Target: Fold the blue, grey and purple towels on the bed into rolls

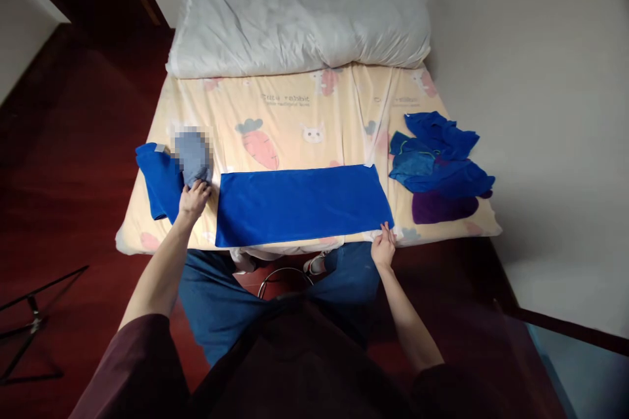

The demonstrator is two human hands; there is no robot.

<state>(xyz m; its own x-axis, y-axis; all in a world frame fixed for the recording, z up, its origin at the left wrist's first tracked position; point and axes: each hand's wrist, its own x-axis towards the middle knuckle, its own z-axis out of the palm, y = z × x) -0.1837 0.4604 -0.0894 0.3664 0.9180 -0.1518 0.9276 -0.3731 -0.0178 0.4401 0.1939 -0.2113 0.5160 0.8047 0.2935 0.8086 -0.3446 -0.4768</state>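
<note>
While the blue towel (299, 204) lies flat mid-frame on the bed (295, 118), right hand (383, 249) pinches its lower-right corner, arm extended forward; left hand (194, 200) sits at its left edge, fingers curled, grip unclear.

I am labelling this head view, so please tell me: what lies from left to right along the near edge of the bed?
In order: folded blue cloth → left hand → long blue cloth → right hand → pile of blue cloths.

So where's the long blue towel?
The long blue towel lies along the near edge of the bed in the head view, between the left hand and right hand.
</note>
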